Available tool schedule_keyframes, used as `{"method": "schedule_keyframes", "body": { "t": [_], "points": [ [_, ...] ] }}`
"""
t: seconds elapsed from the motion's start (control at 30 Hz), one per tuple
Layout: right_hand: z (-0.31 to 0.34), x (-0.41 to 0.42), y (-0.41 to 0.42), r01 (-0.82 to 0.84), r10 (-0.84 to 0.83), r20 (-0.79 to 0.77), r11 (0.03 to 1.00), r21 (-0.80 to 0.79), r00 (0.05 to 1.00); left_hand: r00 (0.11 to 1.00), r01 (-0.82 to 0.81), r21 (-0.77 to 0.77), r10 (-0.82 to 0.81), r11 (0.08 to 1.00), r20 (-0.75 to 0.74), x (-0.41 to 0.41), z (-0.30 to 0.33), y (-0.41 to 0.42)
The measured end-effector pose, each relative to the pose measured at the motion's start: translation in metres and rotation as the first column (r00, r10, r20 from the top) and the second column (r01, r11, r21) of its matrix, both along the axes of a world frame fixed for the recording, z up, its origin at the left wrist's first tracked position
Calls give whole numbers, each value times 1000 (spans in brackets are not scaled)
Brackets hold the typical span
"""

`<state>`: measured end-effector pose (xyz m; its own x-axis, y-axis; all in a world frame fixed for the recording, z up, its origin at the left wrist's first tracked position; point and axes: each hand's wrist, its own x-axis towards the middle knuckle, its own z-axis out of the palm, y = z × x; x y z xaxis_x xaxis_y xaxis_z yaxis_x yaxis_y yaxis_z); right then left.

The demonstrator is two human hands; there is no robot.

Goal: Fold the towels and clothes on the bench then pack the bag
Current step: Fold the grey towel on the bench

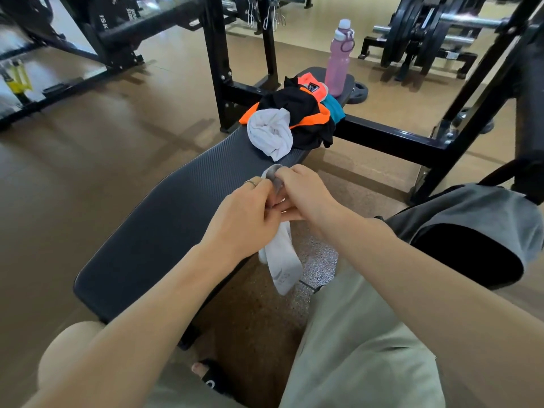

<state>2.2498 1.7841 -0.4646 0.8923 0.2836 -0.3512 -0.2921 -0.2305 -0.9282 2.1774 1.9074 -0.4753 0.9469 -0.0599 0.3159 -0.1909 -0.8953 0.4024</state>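
**A:** Start at the left. What is there?

**B:** The bench (164,219) runs from near-left up toward the middle, its near pad bare. The left hand (244,213) is over its right edge, fingers curled around a white sock (281,260) with a grey toe; a ring shows on one finger.

**A:** And the right hand?

**B:** The right hand (303,192) touches the left one, its fingers pinching the same sock at the grey end. The rest of the sock hangs below both hands, off the bench's edge. It may be a pair held together; I cannot tell.

**A:** So which step is this?

**B:** I judge it the folding stage, on a small item. Most of the work is still ahead: farther up the bench lies a crumpled white towel (270,134), touching a heap of black and orange clothes (303,113), with something teal (335,110) just beside. A pink bottle (338,66) stands at the bench's far end.

**A:** And the bag?

**B:** The grey bag (482,213) hangs at the right, near the right forearm, its mouth dark and open toward the person. Nothing visible inside.

**A:** The next move?

**B:** Probably doubling or rolling the sock over, which needs the dangling part gathered up first, then laying it on the bare pad or dropping it into the bag.
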Motion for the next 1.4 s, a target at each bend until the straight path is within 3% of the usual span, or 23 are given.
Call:
{"method": "schedule_keyframes", "body": {
  "t": [0.1, 0.27, 0.5, 0.73, 0.87, 0.97, 1.03, 1.2, 1.4],
  "points": [
    [-1, 3, 3, -19, 22, 56, 998, -59, 998, 999, -33, 36, 32, 999, 31, 0, -1, -2],
    [5, 8, 3, 32, 21, 289, 984, -176, 957, 995, -97, 18, 97, 995, 24, 2, -2, 4],
    [25, 5, 0, 123, -29, 606, 986, -113, 795, 993, -111, 450, 119, 886, 12, -1, -11, 28],
    [46, 14, -4, 198, -109, 680, 979, -54, 725, 997, -15, 541, 53, 841, -55, -9, -23, 48],
    [52, 23, -10, 213, -133, 671, 976, -39, 730, 994, 18, 519, 39, 854, -100, -11, -23, 63],
    [52, 27, -14, 223, -116, 685, 972, -69, 719, 986, 130, 487, -59, 863, -157, -16, -19, 71],
    [52, 30, -17, 232, -116, 684, 969, -80, 721, 988, 147, 523, -98, 839, -121, -19, -14, 75],
    [52, 43, -32, 257, -98, 655, 955, -151, 749, 996, -26, 524, -20, 851, 82, -19, 9, 97],
    [38, 48, -48, 235, 23, 656, 924, -303, 755, 991, -33, 467, -30, 884, 128, -17, 17, 107]
  ]
}}
